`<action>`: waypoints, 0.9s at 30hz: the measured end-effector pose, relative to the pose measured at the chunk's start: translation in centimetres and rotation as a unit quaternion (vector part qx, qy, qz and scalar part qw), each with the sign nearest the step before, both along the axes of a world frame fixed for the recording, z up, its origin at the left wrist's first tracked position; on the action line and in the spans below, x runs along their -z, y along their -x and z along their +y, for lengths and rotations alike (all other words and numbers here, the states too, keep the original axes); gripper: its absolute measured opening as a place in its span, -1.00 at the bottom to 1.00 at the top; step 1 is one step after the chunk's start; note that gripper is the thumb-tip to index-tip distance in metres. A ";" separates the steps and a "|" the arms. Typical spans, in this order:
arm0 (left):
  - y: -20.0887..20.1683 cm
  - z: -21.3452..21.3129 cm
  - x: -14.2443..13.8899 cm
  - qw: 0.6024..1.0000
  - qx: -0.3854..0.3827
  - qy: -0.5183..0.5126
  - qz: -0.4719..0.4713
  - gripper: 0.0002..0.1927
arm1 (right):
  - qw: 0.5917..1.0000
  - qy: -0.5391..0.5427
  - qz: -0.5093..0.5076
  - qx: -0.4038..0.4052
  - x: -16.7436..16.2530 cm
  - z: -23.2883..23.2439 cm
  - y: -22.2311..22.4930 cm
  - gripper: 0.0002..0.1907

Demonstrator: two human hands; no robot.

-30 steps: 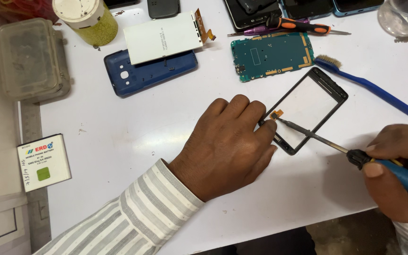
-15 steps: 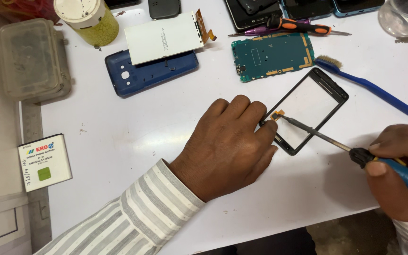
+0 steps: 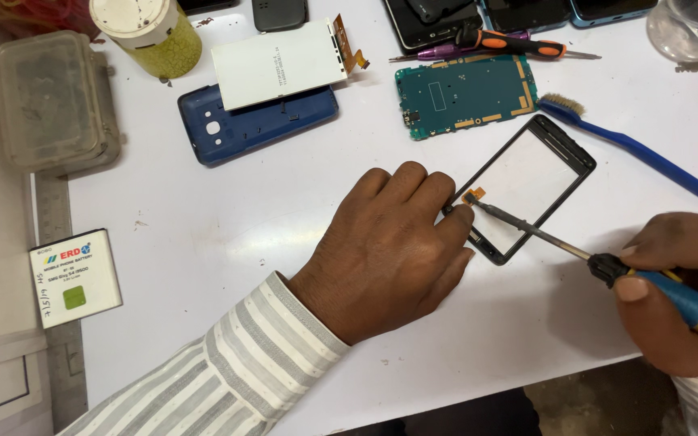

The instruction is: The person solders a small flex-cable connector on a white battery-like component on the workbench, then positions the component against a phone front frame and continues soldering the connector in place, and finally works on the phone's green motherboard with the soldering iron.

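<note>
Two hands work at the touch panel frame (image 3: 527,187): left hand (image 3: 389,250) lies flat, fingertips pressing its near corner; right hand (image 3: 680,291) grips the screwdriver (image 3: 575,250), tip on the orange flex tab (image 3: 473,194)

Bright, even light falls across the white tabletop (image 3: 203,210), coming from overhead, nothing harsh. The left hand (image 3: 389,250) throws a soft, short shadow toward the near table edge, and the right hand (image 3: 672,291) darkens the surface just beneath it. A faint sheen sits on the black-framed glass touch panel (image 3: 531,190); a pale reflection washes its pane. The thin metal shaft of the blue-and-yellow-handled screwdriver (image 3: 527,230) catches a small glint. Focus is crisp through the middle. The clear plastic box (image 3: 54,97) at far left looks slightly softer, and the corners bend a little.
</note>
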State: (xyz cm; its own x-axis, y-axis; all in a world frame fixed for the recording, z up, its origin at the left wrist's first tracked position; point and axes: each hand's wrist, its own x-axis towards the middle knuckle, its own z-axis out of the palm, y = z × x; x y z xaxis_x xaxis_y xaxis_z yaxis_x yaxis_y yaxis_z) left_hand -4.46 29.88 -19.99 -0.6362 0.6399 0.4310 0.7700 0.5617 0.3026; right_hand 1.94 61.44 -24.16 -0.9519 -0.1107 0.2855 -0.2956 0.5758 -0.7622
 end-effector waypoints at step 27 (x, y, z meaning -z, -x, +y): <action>-0.1 0.0 -0.1 1.000 0.000 -0.001 -0.003 -0.71 | 0.999 -0.004 0.036 -0.030 -0.3 -0.2 0.6 -0.73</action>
State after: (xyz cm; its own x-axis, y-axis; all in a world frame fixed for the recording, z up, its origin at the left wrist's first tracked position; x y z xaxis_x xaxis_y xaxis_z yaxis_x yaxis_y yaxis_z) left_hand -4.36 29.90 -19.86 -0.6387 0.6394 0.4280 0.7682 0.5613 0.3079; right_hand 1.30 61.22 -23.86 -0.9207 -0.1696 0.3516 -0.3834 0.5622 -0.7327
